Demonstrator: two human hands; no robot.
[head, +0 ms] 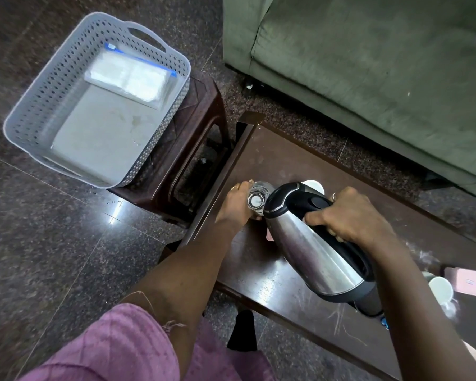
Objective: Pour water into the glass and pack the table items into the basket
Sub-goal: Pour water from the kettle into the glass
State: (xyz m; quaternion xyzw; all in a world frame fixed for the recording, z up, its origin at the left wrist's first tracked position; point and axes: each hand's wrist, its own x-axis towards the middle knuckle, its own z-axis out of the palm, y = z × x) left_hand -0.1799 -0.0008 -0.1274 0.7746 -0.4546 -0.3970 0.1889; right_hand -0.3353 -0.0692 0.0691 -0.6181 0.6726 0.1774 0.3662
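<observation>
My left hand [237, 204] grips a clear glass [257, 199] that stands near the left edge of the dark wooden table [272, 270]. My right hand [349, 215] holds the black handle of a steel electric kettle [313, 243], tilted with its spout right at the glass rim. A grey perforated basket [33, 111] sits on a brown stool [198, 125] to the left, with a zip bag [129, 75] of white material lying inside it.
A white cup [440, 288] and a pink square box [469, 281] sit at the table's right end. Another white item [315, 185] peeks out behind the kettle. A green sofa [368, 64] stands beyond the table. The floor is dark polished stone.
</observation>
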